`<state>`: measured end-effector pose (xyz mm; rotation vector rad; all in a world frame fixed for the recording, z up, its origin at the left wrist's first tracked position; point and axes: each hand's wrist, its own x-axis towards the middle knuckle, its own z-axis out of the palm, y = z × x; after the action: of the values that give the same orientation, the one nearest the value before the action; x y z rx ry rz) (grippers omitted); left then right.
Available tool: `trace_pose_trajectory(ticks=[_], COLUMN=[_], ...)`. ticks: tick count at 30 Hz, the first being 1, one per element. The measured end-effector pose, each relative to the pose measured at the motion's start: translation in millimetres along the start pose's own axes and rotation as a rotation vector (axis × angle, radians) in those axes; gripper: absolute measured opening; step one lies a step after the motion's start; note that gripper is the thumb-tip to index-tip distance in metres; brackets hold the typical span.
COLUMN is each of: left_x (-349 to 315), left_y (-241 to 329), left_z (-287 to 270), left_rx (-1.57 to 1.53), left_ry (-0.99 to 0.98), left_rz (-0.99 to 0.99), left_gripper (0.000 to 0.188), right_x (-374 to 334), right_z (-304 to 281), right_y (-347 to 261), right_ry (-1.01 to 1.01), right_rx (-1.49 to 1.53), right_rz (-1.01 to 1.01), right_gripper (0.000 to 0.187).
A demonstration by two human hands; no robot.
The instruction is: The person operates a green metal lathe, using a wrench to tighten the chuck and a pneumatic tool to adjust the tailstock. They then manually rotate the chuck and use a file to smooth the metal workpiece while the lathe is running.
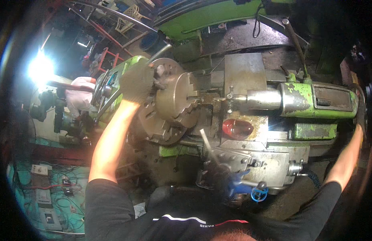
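My left hand (137,82), in a dark glove, reaches to the lathe's faceplate (166,66) and the jawed chuck (176,96). A long metal bar (109,106) passes beneath the glove and shows on both sides of it; the fingers are smeared and partly hidden. At the far right, my right hand (360,110) is closed around the rim of the handwheel (357,88) at the end of the green tailstock (298,98). From the tailstock a bright steel quill (264,99) points at the chuck, with a slim tool (230,96) at its tip.
A red bowl (237,129) sits on the carriage below the quill. Nearer me are the tool slide (270,164), a tilted lever (207,142) and a blue-rimmed wheel (259,195). Another person's pale sleeve (79,94) appears left. Wired boxes (43,197) lie lower left.
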<state>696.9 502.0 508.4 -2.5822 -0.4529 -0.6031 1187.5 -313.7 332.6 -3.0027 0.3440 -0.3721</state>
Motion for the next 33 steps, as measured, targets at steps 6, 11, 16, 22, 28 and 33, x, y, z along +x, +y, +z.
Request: trace_pose_trajectory(ticks=[6,11,16,22,28,33], left_x=[16,16,51,23,9,-36], left_y=[12,-2,-37,-42,-21,-57], left_z=[-15,-30,-45,19,47,8], left_rx=[-0.121,-0.072,-0.324,-0.957,-0.629,-0.656], left_ry=[-0.109,-0.401,-0.595,-0.185,0.276,0.163], left_rz=[-0.047,-0.073,0.347,-0.119,0.288,0.243], left_gripper=[0.032,0.042,0.058,0.107,0.043,0.061], right_x=[-50,-192,-469,-686,-704,-617], right_z=[-50,-159,-269,-247,-116,-9], right_y=[-8,-66,-134,-334,-480,-517], right_ry=[0.342,0.568,0.466,-0.318,-0.088,-0.456], right_rx=[-0.044,0.604,1.333,1.371,1.036,0.999], right_rz=[-0.066,-0.306,-0.131,-0.374,-0.192,0.187], right_gripper=[0.087,0.057,0.038,0.024,0.04,0.073])
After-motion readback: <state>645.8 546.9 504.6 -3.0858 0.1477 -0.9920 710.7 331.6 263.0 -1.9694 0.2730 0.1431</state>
